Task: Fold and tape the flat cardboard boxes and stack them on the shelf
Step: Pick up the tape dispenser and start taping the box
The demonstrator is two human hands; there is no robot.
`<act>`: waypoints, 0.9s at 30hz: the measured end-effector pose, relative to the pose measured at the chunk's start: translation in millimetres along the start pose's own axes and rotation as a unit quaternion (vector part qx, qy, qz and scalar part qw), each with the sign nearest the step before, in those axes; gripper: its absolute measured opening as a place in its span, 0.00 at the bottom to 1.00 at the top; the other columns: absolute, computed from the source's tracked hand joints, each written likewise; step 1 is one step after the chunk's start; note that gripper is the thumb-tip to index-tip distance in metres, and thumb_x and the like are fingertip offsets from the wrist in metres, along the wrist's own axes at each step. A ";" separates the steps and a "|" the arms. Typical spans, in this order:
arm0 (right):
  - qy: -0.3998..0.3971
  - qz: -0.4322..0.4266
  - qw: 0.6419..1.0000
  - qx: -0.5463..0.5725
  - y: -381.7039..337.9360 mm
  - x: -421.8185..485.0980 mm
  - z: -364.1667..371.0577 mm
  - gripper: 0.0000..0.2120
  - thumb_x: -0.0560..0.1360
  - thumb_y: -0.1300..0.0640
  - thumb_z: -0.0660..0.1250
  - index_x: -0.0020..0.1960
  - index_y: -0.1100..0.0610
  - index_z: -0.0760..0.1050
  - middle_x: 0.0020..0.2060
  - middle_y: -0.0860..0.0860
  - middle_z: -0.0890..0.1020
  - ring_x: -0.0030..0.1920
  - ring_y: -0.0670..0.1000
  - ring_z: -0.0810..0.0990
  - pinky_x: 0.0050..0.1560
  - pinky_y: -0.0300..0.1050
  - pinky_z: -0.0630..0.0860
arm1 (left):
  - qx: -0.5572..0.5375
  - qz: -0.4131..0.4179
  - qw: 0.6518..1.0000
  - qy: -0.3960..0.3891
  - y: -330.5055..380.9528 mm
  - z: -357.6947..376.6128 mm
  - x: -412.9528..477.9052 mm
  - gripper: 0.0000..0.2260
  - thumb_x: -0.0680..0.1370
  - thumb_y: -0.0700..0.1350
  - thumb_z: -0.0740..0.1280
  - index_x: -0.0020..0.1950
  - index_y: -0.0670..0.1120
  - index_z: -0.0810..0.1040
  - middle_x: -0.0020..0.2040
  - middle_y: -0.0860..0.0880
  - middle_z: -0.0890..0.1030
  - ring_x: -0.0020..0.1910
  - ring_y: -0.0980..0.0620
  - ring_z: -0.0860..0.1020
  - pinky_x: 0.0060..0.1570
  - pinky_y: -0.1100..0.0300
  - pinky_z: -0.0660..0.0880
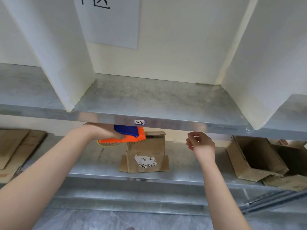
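Squarely between your two hands sits the small brown cardboard box [146, 151], in the middle of the lower metal shelf [182, 165]. Its long axis appears to run from near to far, the loose flaps splayed at the near end and the far end tucked under the shelf above. Your left hand [103, 131] is the nearer one. It grips the orange and blue plastic tape dispenser [131, 135], which hangs right over the far left corner of the box, so the box lies just right of and below that hand. Your right hand [201, 143] hovers further right, clear of the box, with its fingers curled and thumb close to forefinger. Whether it pinches a strip of tape cannot be told, since nothing shows between them.

A torn white paper label [145, 161] on the box bears handwritten digits, upside down to you, which seem to read 7786. The line beneath them is illegible.

The front lip of the upper metal shelf [157, 100] carries a small white tag [139, 122] marked 1-3. On the far wall, a white paper sheet [113, 22] shows large black strokes cut off at the top.

Flattened brown cardboard sheets [15, 146] lie far left, their red print unreadable. An open brown cardboard box [255, 158] lies on the right.
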State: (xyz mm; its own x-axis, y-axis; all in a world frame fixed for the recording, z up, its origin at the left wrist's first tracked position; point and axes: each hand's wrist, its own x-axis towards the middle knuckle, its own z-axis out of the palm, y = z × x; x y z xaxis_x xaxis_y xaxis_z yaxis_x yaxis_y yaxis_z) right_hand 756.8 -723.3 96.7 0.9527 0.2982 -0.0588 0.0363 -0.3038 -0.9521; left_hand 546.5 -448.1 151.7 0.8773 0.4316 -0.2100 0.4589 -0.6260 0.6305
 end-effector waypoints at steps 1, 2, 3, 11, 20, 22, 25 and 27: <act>-0.003 -0.003 1.000 -0.002 1.2 0.8 1.4 0.04 0.76 0.56 0.68 0.42 0.52 0.79 0.32 0.48 0.84 0.34 0.48 0.84 0.42 0.43 0.82 | 0.010 0.004 1.000 -0.001 0.6 2.3 3.0 0.11 0.67 0.50 0.73 0.45 0.60 0.75 0.44 0.57 0.80 0.46 0.56 0.79 0.45 0.62 0.74; -0.005 -0.007 1.000 -0.005 2.6 1.6 2.3 0.05 0.75 0.56 0.68 0.41 0.51 0.79 0.31 0.48 0.84 0.34 0.48 0.84 0.43 0.45 0.82 | 0.023 0.000 1.000 -0.011 1.7 4.3 4.7 0.11 0.66 0.51 0.74 0.42 0.61 0.74 0.41 0.59 0.79 0.42 0.58 0.78 0.42 0.62 0.73; -0.007 -0.010 1.000 -0.009 3.8 2.7 3.0 0.06 0.75 0.56 0.68 0.40 0.50 0.79 0.31 0.47 0.84 0.35 0.49 0.84 0.44 0.46 0.82 | 0.033 -0.008 0.999 -0.027 0.6 6.8 6.7 0.10 0.65 0.53 0.73 0.41 0.61 0.74 0.39 0.60 0.78 0.39 0.60 0.77 0.40 0.62 0.73; -0.007 0.020 0.999 -0.027 29.7 15.0 14.3 0.05 0.76 0.55 0.66 0.42 0.50 0.79 0.31 0.47 0.84 0.35 0.49 0.84 0.45 0.49 0.83 | 0.040 -0.017 0.998 -0.049 -15.9 9.8 11.4 0.09 0.65 0.56 0.71 0.41 0.64 0.74 0.35 0.62 0.78 0.35 0.60 0.75 0.37 0.63 0.72; -0.039 0.105 0.994 0.010 73.0 31.4 54.2 0.04 0.78 0.56 0.67 0.46 0.55 0.79 0.37 0.50 0.85 0.40 0.50 0.85 0.42 0.47 0.83 | 0.029 -0.043 0.998 -0.018 -16.9 13.0 -0.3 0.10 0.68 0.60 0.74 0.44 0.70 0.75 0.41 0.73 0.78 0.41 0.74 0.75 0.35 0.79 0.67; -0.040 0.106 0.993 0.017 76.6 34.6 63.5 0.05 0.78 0.56 0.67 0.43 0.51 0.79 0.37 0.49 0.85 0.41 0.49 0.85 0.43 0.48 0.83 | 0.026 -0.043 0.999 -0.010 -17.1 13.2 -0.1 0.11 0.67 0.62 0.73 0.46 0.72 0.74 0.42 0.73 0.78 0.42 0.74 0.75 0.35 0.79 0.68; -0.057 0.100 0.993 0.018 83.1 36.7 78.1 0.06 0.77 0.55 0.68 0.42 0.49 0.79 0.38 0.49 0.85 0.43 0.50 0.85 0.43 0.49 0.83 | 0.025 -0.064 0.998 -0.008 -21.1 14.4 2.6 0.15 0.63 0.69 0.70 0.48 0.73 0.73 0.41 0.71 0.79 0.40 0.72 0.76 0.37 0.73 0.70; -0.082 0.100 0.992 0.003 90.1 35.7 89.3 0.04 0.76 0.54 0.69 0.42 0.49 0.80 0.41 0.50 0.85 0.44 0.51 0.84 0.45 0.51 0.83 | 0.032 -0.078 0.996 -0.014 -25.1 14.8 3.7 0.17 0.61 0.72 0.68 0.49 0.75 0.72 0.42 0.73 0.78 0.41 0.75 0.75 0.39 0.71 0.70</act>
State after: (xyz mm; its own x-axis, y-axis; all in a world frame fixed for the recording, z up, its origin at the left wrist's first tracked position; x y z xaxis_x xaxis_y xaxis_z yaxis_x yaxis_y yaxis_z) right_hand 767.1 -659.2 -18.0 0.8791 0.3751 -0.2940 -0.1503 -0.3672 -0.9179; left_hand 540.3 -440.4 124.1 0.7982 0.5083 -0.3232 0.5966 -0.5933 0.5404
